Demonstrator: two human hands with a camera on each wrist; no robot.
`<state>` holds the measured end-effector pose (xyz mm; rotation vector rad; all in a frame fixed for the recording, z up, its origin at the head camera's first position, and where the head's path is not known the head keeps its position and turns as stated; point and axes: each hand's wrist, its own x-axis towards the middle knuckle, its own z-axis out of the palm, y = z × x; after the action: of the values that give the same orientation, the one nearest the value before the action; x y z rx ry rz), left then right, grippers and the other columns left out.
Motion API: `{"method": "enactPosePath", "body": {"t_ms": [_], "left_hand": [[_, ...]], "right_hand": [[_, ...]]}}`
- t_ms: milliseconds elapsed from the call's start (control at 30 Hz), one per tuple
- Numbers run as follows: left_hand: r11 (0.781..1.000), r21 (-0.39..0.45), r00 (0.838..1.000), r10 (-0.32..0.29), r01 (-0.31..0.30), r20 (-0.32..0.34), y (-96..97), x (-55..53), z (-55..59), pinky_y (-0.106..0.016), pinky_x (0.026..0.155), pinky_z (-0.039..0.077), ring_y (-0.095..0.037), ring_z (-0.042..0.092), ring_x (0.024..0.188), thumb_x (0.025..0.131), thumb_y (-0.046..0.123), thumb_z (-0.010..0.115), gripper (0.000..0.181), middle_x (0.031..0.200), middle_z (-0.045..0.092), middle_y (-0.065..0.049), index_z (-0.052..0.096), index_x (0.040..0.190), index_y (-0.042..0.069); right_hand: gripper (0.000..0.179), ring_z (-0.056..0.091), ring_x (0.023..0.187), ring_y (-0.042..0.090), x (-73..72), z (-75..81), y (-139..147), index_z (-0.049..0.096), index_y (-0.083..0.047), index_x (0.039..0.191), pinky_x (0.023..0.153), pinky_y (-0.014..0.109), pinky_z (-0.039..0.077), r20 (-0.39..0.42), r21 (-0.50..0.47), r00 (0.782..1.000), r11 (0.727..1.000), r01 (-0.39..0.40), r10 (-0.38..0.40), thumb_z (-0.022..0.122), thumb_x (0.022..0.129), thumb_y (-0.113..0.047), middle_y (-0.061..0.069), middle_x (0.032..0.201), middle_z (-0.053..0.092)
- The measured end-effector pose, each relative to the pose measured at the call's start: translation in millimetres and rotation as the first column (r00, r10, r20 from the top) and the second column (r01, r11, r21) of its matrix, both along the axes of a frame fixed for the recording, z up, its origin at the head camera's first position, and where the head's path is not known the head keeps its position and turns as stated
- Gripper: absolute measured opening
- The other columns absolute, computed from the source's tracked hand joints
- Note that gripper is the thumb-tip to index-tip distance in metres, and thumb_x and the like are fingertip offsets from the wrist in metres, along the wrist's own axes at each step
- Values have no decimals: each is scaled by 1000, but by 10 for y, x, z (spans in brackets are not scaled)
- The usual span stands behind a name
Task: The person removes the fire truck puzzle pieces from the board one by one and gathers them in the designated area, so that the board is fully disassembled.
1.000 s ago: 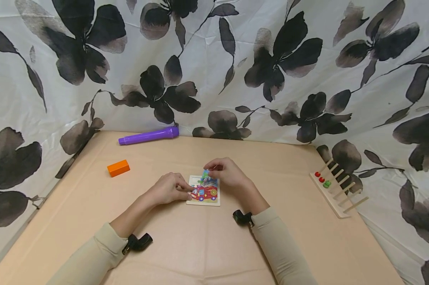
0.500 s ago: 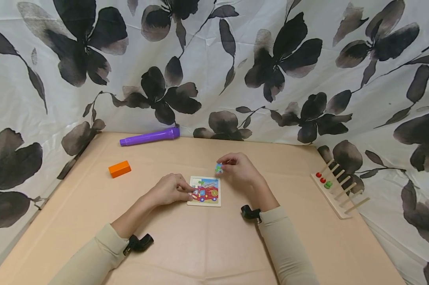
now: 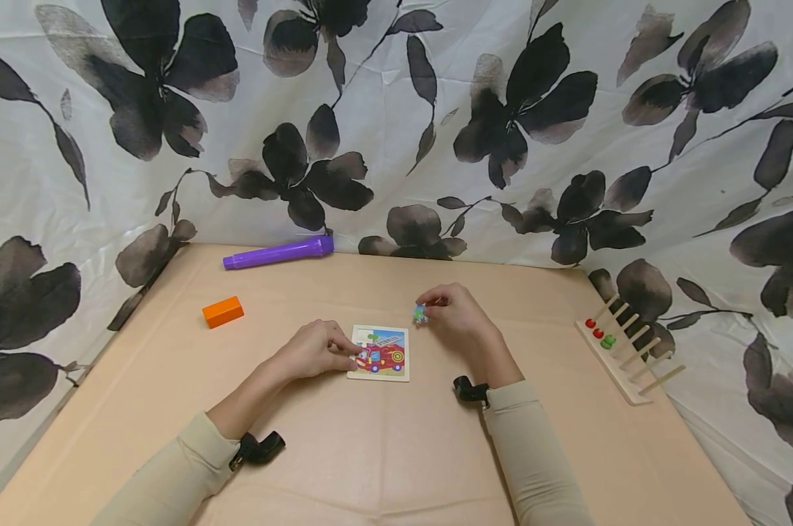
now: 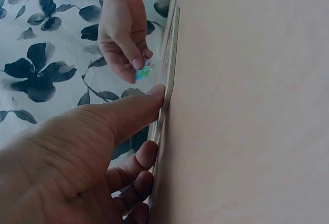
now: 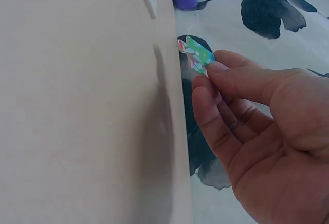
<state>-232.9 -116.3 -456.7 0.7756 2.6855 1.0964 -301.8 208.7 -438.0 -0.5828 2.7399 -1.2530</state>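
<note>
A small square picture puzzle with a pale wooden frame lies mid-table, showing a red fire truck with a ladder. My left hand holds its left edge, thumb on the frame and the other fingers curled at the side, as the left wrist view shows. Right of the puzzle and clear of the tabletop, my right hand pinches a puzzle piece between thumb and fingertips. The piece is printed in green and blue with a little red; the fingers cover part of it.
An orange block lies on the left of the table. Along the back edge is a purple tube-shaped stick. A wooden peg rack with red and green beads stands at the right edge, before a floral cloth.
My right hand has lifted the puzzle piece off the upper part of the puzzle and carried it to the right. The left hand stays at the puzzle's left edge.
</note>
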Motion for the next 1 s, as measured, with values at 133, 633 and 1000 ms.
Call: {"method": "enactPosePath", "body": {"t_ms": [133,633,1000], "left_hand": [[1000,-1,1000,-2,2,0,4,-2,-2,-32,77,42,-15,58,88,81,31,89,27,94,70,5,85,106,22],[1000,6,1000,-7,7,-6,17,15,3,-32,76,40,-17,58,86,80,30,91,28,93,71,3,85,106,22],[1000,5,1000,-3,3,2,12,26,19,-32,77,41,-18,59,87,81,30,90,28,94,71,3,85,106,21]], "right_hand": [[19,60,91,22,-6,-16,21,78,-1,114,76,28,49,32,1,999,1000,7,-7,70,96,-1,13,108,74],[18,61,87,18,-72,-139,78,80,-2,111,76,27,50,-5,50,1000,999,20,-20,69,96,1,13,104,75],[18,66,98,23,-95,-242,116,81,-5,111,82,27,53,-25,25,999,999,25,-25,69,97,-1,12,112,75]]}}
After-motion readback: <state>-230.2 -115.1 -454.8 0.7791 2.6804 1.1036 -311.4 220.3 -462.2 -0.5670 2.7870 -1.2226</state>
